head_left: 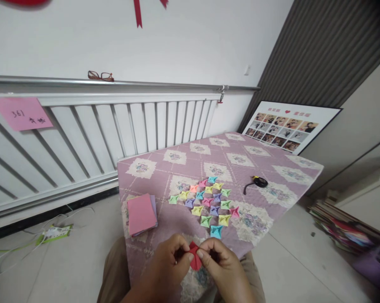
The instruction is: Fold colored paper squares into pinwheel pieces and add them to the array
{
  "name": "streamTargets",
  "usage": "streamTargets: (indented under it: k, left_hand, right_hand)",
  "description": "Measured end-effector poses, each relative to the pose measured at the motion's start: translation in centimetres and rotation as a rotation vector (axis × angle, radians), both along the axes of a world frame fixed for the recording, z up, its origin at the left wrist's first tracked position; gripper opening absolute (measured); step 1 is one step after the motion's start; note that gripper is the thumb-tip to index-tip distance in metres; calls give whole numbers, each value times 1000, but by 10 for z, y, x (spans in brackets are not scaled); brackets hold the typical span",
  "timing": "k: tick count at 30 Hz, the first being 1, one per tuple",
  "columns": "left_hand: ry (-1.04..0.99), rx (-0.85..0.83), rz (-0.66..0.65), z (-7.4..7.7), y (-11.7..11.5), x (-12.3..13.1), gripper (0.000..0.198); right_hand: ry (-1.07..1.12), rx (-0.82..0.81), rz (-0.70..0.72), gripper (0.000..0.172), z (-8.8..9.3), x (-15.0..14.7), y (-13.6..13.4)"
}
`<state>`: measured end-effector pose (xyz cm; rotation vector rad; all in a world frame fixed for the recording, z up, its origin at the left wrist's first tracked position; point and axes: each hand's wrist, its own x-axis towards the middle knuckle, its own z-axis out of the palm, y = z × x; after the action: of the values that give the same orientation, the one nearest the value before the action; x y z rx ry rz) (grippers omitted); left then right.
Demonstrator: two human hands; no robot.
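A small piece of folded red paper (pixel 195 259) is held up between my two hands, over the near edge of the table. My left hand (pixel 174 256) pinches its left side between thumb and fingers. On the opposite side, my right hand (pixel 220 261) pinches the paper the same way. Just beyond my hands lie several small folded paper pieces in rows, coloured yellow, green, blue, purple, pink and orange; the nearest is a turquoise folded paper piece (pixel 216 231). To the left sits a stack of coloured paper sheets (pixel 142 214), pink on top.
A purple floral tablecloth (pixel 164 223) covers the table. A black tape measure (pixel 259 182) lies at the right. A photo board (pixel 287 126) leans at the far end. Behind stands a white radiator (pixel 158 126); glasses (pixel 101 76) rest on the pipe. A power strip (pixel 54 233) is on the floor.
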<state>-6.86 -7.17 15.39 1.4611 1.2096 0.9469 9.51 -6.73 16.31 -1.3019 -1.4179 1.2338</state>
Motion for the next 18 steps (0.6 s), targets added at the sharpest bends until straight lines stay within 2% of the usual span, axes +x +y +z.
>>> streamTargets:
  k: [6, 12, 14, 16, 18]
  left_hand:
    - [22, 60, -11, -2, 2, -1, 6]
    - [28, 84, -97, -24, 5, -5, 30]
    - [-5, 69, -91, -27, 6, -4, 33]
    - [-61, 33, -67, -26, 6, -2, 32]
    - [-100, -35, -71, -22, 5, 1, 21]
  right_hand:
    - [124, -42, -31, 44, 0, -3, 3]
    - [129, -87, 111, 40, 5, -6, 4]
    - [105, -75, 117, 40, 6, -6, 4]
    - [88, -63, 87, 41, 5, -6, 4]
    - [95, -53, 43, 40, 2, -6, 3]
